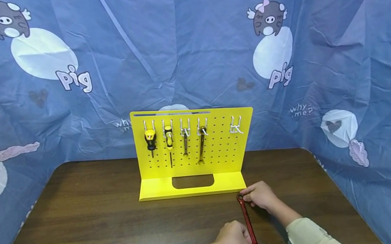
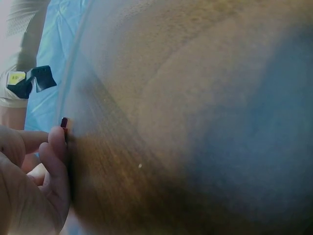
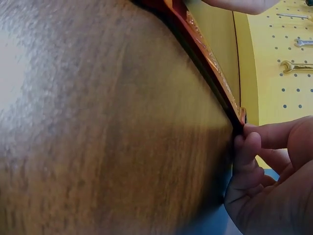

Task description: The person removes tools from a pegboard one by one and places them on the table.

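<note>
A red combination wrench (image 1: 248, 222) lies lengthwise between my two hands, low over the brown table. My left hand (image 1: 234, 241) pinches it near the open-jawed end closest to me; in the left wrist view the red tip of the wrench (image 2: 64, 123) pokes out past the fingers. At the far ring end, my right hand (image 1: 260, 194) pinches it between thumb and fingers, close to the front corner of a yellow pegboard stand (image 1: 191, 189). The right wrist view shows the wrench (image 3: 210, 63) running slantwise from that pinch.
On the pegboard hang two yellow-and-black screwdrivers (image 1: 150, 138) and two wrenches (image 1: 202, 144). Farther right, a white double hook (image 1: 236, 125) holds no tool. The brown tabletop (image 1: 81, 229) spreads leftward. Blue printed cloth (image 1: 183, 54) surrounds the back and sides.
</note>
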The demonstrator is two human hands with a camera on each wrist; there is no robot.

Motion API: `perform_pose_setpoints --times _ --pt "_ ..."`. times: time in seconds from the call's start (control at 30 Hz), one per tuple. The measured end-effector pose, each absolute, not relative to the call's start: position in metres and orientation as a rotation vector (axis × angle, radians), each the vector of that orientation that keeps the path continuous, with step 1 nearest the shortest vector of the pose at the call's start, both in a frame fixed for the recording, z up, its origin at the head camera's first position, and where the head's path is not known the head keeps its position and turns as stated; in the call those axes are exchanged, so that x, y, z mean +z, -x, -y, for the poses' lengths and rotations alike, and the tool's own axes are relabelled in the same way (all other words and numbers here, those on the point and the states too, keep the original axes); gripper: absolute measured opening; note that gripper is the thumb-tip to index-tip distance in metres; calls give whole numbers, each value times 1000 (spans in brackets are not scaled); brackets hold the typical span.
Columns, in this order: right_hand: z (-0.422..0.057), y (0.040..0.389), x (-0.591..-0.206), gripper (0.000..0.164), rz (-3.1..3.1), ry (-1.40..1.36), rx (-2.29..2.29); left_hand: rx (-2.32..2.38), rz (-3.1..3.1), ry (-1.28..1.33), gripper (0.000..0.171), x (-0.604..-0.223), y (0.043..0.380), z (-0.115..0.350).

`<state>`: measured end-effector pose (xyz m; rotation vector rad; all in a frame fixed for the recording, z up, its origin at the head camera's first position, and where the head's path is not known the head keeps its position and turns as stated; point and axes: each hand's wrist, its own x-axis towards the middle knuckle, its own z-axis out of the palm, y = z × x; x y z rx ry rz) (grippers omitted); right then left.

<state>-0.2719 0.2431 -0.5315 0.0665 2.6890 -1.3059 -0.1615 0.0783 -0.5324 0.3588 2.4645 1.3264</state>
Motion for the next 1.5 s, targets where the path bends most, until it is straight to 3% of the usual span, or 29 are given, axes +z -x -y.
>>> perform_pose_setpoints --times 0.4,0.67,1.13,1.5 --pt "-245 277 -524 10 -2764 -63 -1346 1348 -2434 -356 34 -531 161 -77" --pt "-240 289 -508 15 -2672 114 -1721 1518 -2224 -331 27 -529 170 -71" --pt "-224 302 -491 22 -2654 220 -1894 1649 -2170 -406 9 -521 207 -43" --pt "-209 309 -484 27 -2676 254 -1906 1725 -2238 -426 19 -525 236 -24"
